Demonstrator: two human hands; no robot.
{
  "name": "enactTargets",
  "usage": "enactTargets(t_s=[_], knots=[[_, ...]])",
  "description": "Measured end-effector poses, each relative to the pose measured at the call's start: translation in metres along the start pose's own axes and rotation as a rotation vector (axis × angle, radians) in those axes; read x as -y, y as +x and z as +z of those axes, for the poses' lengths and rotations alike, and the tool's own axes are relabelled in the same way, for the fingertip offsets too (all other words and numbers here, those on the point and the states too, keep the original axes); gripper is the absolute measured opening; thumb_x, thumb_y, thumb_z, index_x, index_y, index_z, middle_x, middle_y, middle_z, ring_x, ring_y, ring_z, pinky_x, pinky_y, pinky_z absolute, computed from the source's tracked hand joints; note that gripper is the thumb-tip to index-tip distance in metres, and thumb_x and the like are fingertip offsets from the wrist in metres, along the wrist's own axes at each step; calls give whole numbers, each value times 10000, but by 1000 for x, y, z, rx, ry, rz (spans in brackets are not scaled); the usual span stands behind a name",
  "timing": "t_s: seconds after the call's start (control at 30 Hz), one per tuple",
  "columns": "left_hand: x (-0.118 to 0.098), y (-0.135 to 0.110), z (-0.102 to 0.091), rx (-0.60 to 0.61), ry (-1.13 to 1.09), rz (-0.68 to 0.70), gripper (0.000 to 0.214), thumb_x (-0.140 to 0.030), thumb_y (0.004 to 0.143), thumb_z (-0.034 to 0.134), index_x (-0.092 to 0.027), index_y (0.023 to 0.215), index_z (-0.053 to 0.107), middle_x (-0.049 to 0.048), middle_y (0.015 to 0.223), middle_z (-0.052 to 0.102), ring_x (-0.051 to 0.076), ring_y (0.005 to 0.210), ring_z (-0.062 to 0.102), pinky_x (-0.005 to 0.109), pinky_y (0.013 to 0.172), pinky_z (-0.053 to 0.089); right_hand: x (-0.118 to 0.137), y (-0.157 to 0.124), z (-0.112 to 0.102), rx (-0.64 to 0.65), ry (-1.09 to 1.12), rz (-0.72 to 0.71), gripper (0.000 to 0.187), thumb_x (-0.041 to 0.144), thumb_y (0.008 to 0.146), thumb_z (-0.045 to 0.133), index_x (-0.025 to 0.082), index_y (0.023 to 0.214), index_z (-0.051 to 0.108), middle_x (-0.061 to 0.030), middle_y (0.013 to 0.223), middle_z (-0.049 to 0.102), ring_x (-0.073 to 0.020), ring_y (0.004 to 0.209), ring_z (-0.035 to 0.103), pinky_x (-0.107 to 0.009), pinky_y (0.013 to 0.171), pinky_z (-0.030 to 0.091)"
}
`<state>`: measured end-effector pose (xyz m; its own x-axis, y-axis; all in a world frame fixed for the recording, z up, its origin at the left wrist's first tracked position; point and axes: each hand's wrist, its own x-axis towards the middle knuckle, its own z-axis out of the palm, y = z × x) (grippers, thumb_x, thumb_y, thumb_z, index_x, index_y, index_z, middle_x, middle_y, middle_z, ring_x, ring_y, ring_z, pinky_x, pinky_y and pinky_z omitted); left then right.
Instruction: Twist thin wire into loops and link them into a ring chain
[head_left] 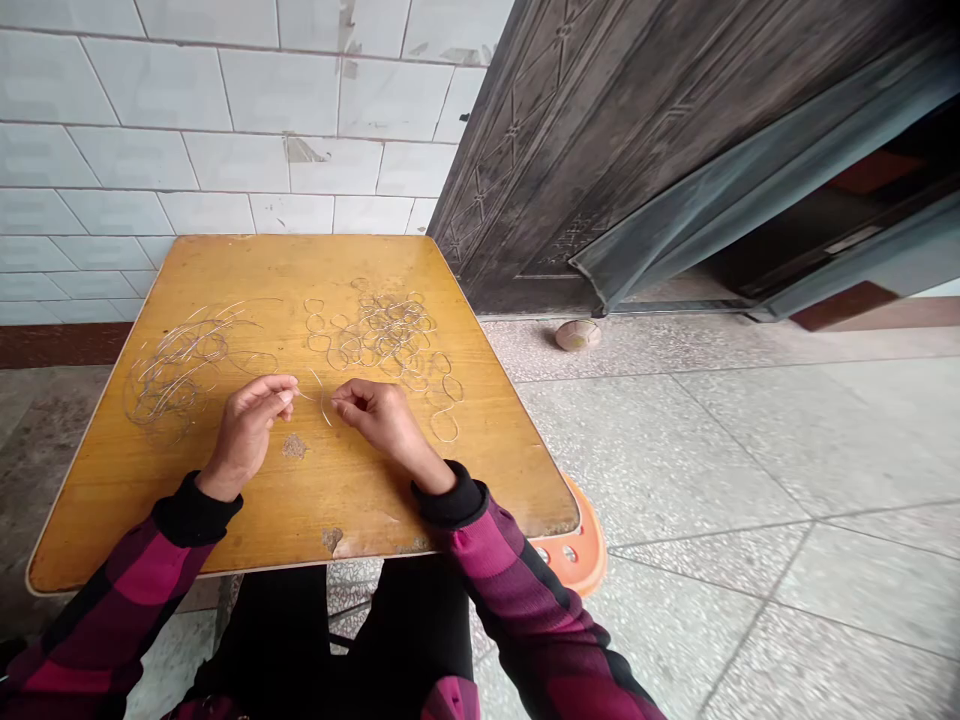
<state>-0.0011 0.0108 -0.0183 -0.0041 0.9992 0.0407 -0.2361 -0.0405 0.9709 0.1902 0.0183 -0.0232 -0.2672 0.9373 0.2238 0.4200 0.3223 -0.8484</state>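
Observation:
My left hand (247,425) and my right hand (379,418) hover over a yellow wooden tabletop (300,500), their fingertips pinched together. A thin, pale wire (321,398) runs between them, curving down in a small bend, and both hands appear to pinch it. Left of my left hand lies a tangled heap of fine wire (176,370). Beyond my right hand, several small wire loops (386,335) lie linked in a loose cluster, with a chain of them (444,405) trailing toward the table's right edge.
A small patch of brown crumbs (294,447) lies between my wrists. White tiles (225,100) line the wall behind the table. A dark metal door (600,170) stands ajar at the right. A small round object (577,335) sits on the speckled floor, and an orange stool (577,545) shows under the table's corner.

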Motion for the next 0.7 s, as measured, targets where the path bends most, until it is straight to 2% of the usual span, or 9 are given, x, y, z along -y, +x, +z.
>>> enactTargets(t_s=[0.07, 0.13, 0.2, 0.27, 0.37, 0.47, 0.7], knots=[[-6, 2, -4, 54, 52, 45, 303, -232, 700, 708, -198, 1001, 697, 53, 942, 662, 114, 672, 545, 237, 588, 433, 3, -1, -2, -36, -147, -64, 120, 192, 834, 547, 169, 763, 641, 13, 622, 598, -93, 553, 503, -236, 576, 381], [-12, 3, -9, 132, 203, 120, 463, -204, 684, 729, -240, 1141, 659, 79, 1153, 633, 131, 754, 585, 251, 633, 478, 5, -2, -2, -58, -241, -117, 134, 175, 842, 530, 173, 766, 640, 0, 645, 604, -105, 574, 508, -248, 592, 378], [-16, 5, -13, 223, 394, 203, 474, -192, 679, 742, -256, 1143, 673, 91, 1276, 592, 152, 812, 616, 280, 691, 511, 6, -3, -2, -73, -289, -151, 144, 165, 849, 512, 174, 772, 633, -14, 673, 612, -118, 596, 519, -257, 600, 380], [-18, 7, -16, 283, 537, 272, 327, -198, 702, 729, -246, 1026, 730, 93, 1246, 629, 188, 864, 643, 319, 757, 526, 6, -3, 0, -92, -308, -166, 149, 154, 850, 498, 172, 770, 622, -23, 686, 612, -125, 607, 526, -260, 602, 383], [-17, 9, -18, 273, 639, 367, 166, -200, 759, 683, -248, 898, 762, 87, 1106, 708, 233, 965, 658, 378, 887, 502, 7, -4, 2, -118, -322, -170, 154, 151, 852, 485, 175, 755, 603, -26, 685, 601, -129, 610, 525, -259, 602, 388], [-13, 9, -19, 227, 694, 453, 165, -189, 777, 669, -261, 894, 760, 73, 1132, 703, 240, 1021, 652, 399, 942, 481, 8, -5, 4, -121, -313, -164, 152, 158, 854, 481, 182, 756, 595, -19, 674, 589, -129, 602, 517, -256, 602, 391], [-6, 3, -13, 173, 813, 625, 133, -181, 820, 626, -221, 877, 739, 99, 1126, 701, 228, 1008, 664, 387, 922, 507, 7, -7, 10, -138, -313, -174, 154, 138, 842, 479, 167, 756, 603, -20, 668, 588, -122, 592, 516, -247, 599, 398]])
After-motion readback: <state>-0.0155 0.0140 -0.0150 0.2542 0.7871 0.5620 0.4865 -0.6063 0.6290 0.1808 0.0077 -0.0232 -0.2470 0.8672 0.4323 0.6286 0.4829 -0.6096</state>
